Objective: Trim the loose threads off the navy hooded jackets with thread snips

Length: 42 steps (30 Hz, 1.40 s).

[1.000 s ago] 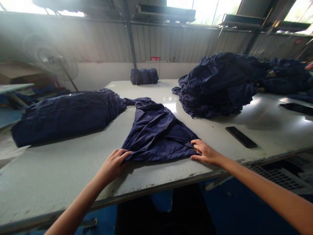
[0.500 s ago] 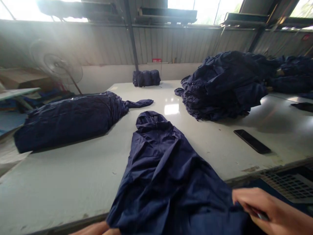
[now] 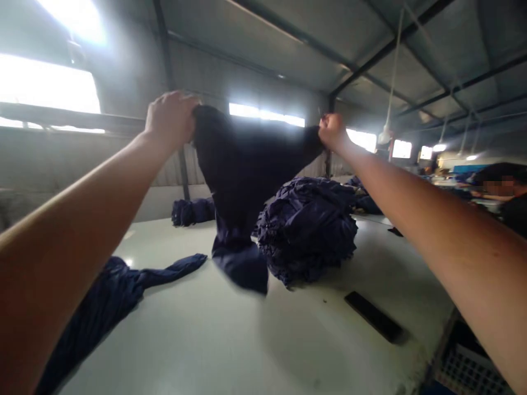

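Left hand: the left hand point(image 3: 171, 118) is raised high, fist closed around one top corner of a dark navy garment point(image 3: 242, 181).
Right hand: the right hand point(image 3: 332, 131) is up at about the same height, fingers pinched tight on the opposite corner.
Garment: stretched between the two fists, it hangs in the air above the table point(image 3: 197, 340); its lower end (blurred) dangles close over the tabletop, and whether it touches cannot be told.
Table: a long pale work surface, glossy under the window light.
Heap: a big crumpled pile of navy fabric point(image 3: 308, 230) sits just behind and to the right of the hanging garment.
Folded stack: at lower left lies another dark bundle point(image 3: 99, 312), one sleeve-like strip point(image 3: 173, 270) trailing toward the middle of the table.
Far end: a small navy bundle point(image 3: 192, 211) rests against the wall.
Phone: a flat black phone point(image 3: 374, 316) lies on the table near the right edge, well apart from the garment.
Background: another person (face obscured) point(image 3: 510, 200) is at far right.
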Tool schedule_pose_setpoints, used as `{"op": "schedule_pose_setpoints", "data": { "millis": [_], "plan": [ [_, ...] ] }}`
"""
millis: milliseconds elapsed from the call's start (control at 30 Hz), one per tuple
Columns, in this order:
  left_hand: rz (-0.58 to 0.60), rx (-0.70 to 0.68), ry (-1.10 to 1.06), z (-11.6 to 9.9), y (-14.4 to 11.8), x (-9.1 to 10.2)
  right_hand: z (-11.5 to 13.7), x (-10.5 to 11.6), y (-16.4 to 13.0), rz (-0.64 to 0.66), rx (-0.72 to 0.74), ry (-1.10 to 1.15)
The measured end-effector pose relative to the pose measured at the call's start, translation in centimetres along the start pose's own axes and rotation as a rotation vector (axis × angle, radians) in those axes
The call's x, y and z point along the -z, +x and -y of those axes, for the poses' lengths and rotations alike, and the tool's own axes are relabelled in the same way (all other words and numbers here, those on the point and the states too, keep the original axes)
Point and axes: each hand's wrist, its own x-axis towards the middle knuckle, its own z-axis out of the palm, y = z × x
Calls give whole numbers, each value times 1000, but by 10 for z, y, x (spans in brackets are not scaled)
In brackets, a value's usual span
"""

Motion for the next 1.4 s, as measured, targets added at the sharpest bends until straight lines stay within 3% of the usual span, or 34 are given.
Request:
{"op": "schedule_pose_setpoints", "data": {
  "millis": [100, 167, 233, 333, 400, 467, 533, 633, 733, 800, 900, 1067, 1133, 1200, 1300, 1400],
  "plan": [
    [-150, -48, -14, -21, 49, -21, -34, -6, 73, -24, -43, -86],
    [-174, -65, -34, -38, 55, -58, -59, -16, 86, -23, -71, -131],
    [-121, -69, -60, -55, 49, -107, -87, -28, 74, 8, -104, -166],
    [77, -100, -111, -84, 20, -180, -126, -44, 21, 95, -175, -212],
    [254, -175, -158, -101, -19, -216, -146, -48, -29, 150, -212, -233],
    [442, -286, -215, -108, -81, -235, -155, -49, -90, 195, -228, -235],
    [647, -398, -276, -101, -164, -236, -150, -51, -162, 246, -225, -205],
    [923, -446, -363, -71, -309, -205, -109, -64, -284, 374, -205, -64],
    [1106, -295, -373, -32, -432, -156, -32, -89, -400, 607, -188, 177],
    [1148, -113, -315, 3, -487, -125, 29, -112, -459, 814, -162, 351],
    [1101, 197, -136, 81, -544, -79, 128, -158, -515, 1090, -69, 573],
    [835, 668, 359, 234, -609, 32, 299, -249, -546, 1317, 101, 739],
    [732, 790, 537, 284, -625, 77, 370, -286, -543, 1330, 138, 749],
    [673, 861, 649, 323, -633, 110, 438, -320, -537, 1308, 144, 719],
    [681, 871, 674, 355, -639, 129, 513, -361, -525, 1288, 118, 606],
    [757, 788, 578, 348, -647, 120, 528, -377, -523, 1329, 114, 512]
  ]
}}
